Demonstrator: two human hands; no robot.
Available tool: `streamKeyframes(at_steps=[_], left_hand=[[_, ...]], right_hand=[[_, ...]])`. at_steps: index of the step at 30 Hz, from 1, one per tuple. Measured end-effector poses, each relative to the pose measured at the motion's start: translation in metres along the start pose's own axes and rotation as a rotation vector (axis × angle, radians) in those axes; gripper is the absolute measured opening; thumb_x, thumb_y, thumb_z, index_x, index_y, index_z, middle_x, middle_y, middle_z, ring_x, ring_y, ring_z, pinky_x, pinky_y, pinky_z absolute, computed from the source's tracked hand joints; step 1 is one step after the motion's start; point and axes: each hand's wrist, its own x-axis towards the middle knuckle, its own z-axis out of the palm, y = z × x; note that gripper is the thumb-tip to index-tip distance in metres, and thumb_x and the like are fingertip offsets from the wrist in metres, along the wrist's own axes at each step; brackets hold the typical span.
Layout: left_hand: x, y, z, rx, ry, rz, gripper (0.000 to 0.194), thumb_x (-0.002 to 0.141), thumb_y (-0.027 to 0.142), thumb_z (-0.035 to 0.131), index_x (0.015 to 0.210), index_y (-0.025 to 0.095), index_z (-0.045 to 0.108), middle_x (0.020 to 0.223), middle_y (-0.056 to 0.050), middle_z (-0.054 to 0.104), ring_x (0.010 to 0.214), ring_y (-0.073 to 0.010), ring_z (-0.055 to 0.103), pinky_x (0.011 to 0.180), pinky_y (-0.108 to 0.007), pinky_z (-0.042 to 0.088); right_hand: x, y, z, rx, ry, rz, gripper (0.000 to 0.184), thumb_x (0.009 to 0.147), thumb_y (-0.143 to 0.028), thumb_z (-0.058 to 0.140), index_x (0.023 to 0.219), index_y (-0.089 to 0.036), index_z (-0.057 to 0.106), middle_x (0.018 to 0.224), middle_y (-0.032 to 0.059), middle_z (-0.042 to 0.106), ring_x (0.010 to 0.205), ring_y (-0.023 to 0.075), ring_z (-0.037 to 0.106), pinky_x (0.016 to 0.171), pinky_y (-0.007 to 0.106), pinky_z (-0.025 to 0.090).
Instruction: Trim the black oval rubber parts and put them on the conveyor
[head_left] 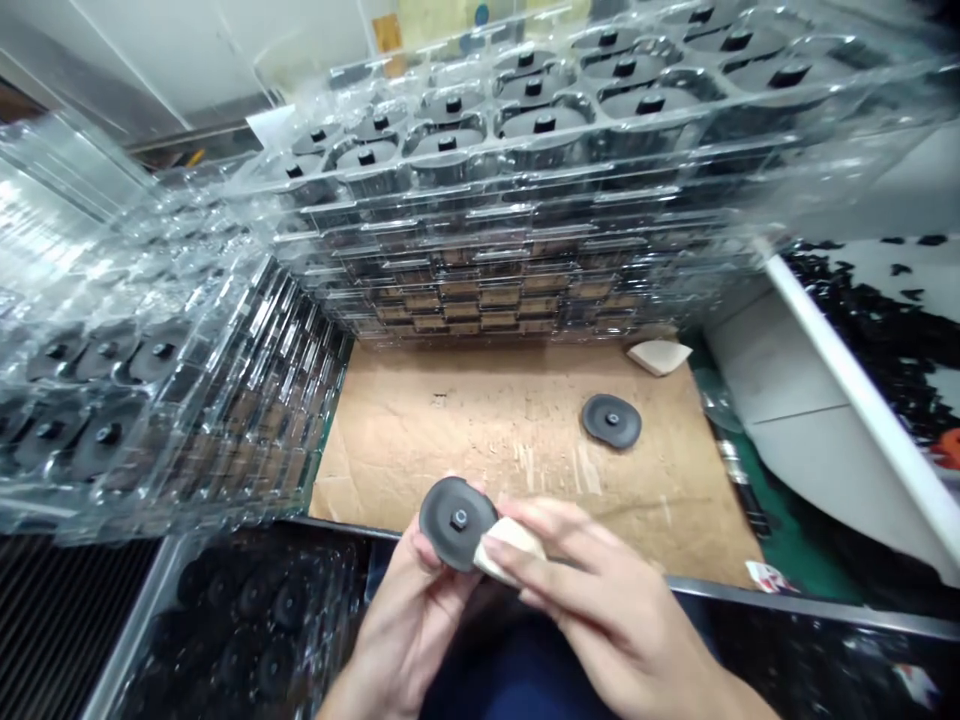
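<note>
My left hand (411, 610) is closed on a round black disc (454, 521) with a small hub in its middle, held up at the near edge of the cardboard sheet (480, 430). My right hand (592, 590) pinches a small pale folded piece (504, 548), which looks like cloth or paper, against the disc's right edge. A second black disc (611, 420) lies flat on the cardboard to the right, apart from both hands. A second pale piece (660, 355) lies at the cardboard's far right corner.
Tall stacks of clear plastic trays holding black discs stand at the back (540, 170) and at the left (135, 380). A bin of black discs (255, 610) sits below left. A white bin (847, 400) with black scraps is at the right.
</note>
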Motion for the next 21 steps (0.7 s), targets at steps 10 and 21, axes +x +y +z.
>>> streamKeyframes(at_steps=[10, 21], left_hand=[[0.000, 0.004, 0.000, 0.035, 0.028, -0.004, 0.037, 0.064, 0.022, 0.073, 0.100, 0.022, 0.067, 0.099, -0.007, 0.071, 0.091, -0.0163, 0.065, 0.085, -0.027, 0.051], [0.001, 0.009, 0.001, 0.058, 0.026, 0.005, 0.040, 0.059, 0.029, 0.075, 0.099, 0.024, 0.068, 0.101, -0.006, 0.071, 0.096, -0.0184, 0.063, 0.084, -0.024, 0.051]], right_hand=[[0.000, 0.001, 0.007, -0.103, 0.056, 0.036, 0.039, 0.082, -0.002, 0.041, 0.110, -0.019, 0.061, 0.114, 0.0092, 0.060, 0.107, 0.0191, 0.054, 0.089, 0.035, 0.048], [0.004, -0.001, 0.013, -0.086, 0.082, 0.024, 0.039, 0.080, -0.003, 0.041, 0.110, -0.017, 0.062, 0.116, 0.0107, 0.058, 0.108, 0.0202, 0.053, 0.087, 0.035, 0.050]])
